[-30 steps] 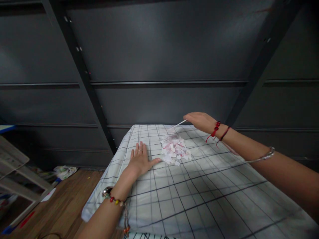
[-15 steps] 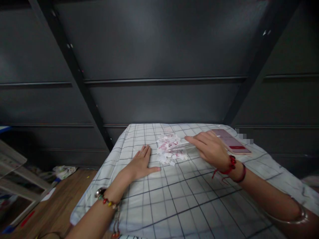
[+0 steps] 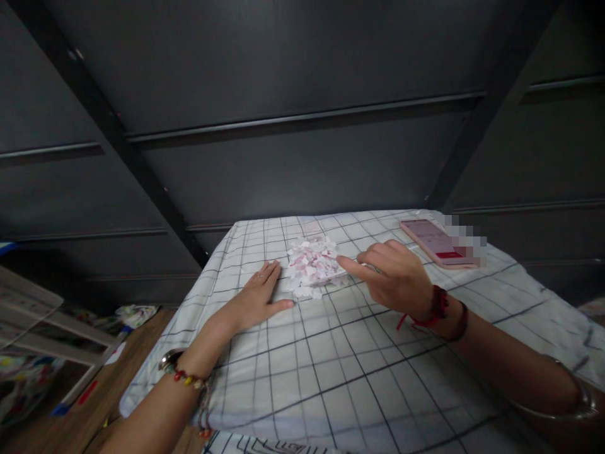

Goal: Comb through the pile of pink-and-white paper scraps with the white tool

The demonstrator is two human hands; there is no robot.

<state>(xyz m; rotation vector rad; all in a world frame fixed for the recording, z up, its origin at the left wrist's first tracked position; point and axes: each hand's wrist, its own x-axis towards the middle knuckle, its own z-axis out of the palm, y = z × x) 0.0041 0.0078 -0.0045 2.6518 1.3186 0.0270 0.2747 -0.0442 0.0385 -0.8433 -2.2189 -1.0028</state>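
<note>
A small heap of torn white and pink paper scraps (image 3: 312, 261) lies on the checked white cloth (image 3: 326, 366). To its left, my left hand (image 3: 258, 295) rests flat on the cloth, thumb out and fingers stretched, holding nothing. On the other side my right hand (image 3: 392, 277) is closed around a thin, pale, flat tool (image 3: 334, 277), with the index finger laid along it. The tool's far end reaches into the scraps. Its exact kind does not show, and its handle is hidden in my palm.
A phone in a pink case (image 3: 437, 243) lies face up beyond my right hand. Dark panels (image 3: 302, 157) rise behind the cloth-covered surface. At the left stand a pale wooden frame (image 3: 61, 334) and, on the floor, a red object (image 3: 87, 392).
The camera view has tilted and shifted. My right hand has brought the pale tool lower, toward the near right side of the scraps, which look more gathered. My left hand stays flat.
</note>
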